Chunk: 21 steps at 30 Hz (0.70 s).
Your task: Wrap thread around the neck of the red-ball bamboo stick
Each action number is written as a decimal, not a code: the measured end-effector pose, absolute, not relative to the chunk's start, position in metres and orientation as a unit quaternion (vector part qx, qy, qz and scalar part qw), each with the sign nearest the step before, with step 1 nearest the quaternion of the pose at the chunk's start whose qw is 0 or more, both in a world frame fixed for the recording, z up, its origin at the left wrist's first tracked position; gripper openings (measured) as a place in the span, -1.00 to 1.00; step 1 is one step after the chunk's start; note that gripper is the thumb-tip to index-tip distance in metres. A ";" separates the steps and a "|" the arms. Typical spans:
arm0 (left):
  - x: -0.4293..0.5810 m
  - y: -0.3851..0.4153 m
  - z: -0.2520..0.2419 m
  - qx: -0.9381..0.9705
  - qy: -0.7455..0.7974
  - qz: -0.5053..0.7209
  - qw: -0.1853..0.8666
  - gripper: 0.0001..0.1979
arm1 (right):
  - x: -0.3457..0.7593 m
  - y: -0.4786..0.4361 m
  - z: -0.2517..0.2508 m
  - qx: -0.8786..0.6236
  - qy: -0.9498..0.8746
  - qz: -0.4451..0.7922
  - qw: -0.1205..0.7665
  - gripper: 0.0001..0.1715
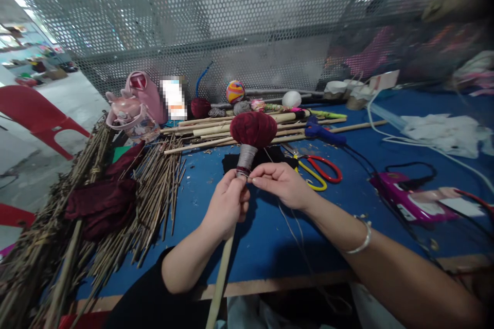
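Observation:
My left hand (227, 203) is wrapped round a wooden stick (219, 280) just below its head. The stick carries a dark red velvet ball (253, 129) with a neck bound in grey thread (246, 157). My right hand (278, 182) pinches at the base of that grey binding, fingertips touching the left hand. A thin thread (297, 239) trails down from there across the blue table (270, 247). The right wrist wears a silver bangle (362, 240).
A heap of thin twigs (116, 205) with dark red cloth (101, 204) lies at left. Scissors with red and yellow handles (318, 169), a pink glue gun (401, 198), long sticks (270, 131), yarn balls (235, 91), a pink jug (139, 105) and a mesh screen (247, 20) lie beyond.

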State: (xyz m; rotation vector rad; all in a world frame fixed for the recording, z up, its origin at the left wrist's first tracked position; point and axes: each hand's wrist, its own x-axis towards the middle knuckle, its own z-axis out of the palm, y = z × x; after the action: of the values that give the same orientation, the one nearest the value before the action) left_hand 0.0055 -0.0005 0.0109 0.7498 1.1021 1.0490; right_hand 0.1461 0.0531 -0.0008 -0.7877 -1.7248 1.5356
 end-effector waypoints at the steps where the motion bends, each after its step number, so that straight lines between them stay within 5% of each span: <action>1: 0.006 -0.001 0.011 0.331 0.490 0.464 0.660 -0.85 | 0.146 0.052 0.000 -0.303 -0.668 0.587 0.343 -0.79; 21: 0.004 0.000 0.015 0.314 0.474 0.446 0.692 -0.85 | 0.149 0.056 -0.001 -0.347 -0.694 0.516 0.363 -0.72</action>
State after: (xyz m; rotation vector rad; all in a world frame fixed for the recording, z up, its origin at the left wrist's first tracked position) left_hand 0.0036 0.0001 0.0145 0.7019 1.0582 0.9957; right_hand 0.1489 0.0564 -0.0010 -0.8933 -1.7860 1.3294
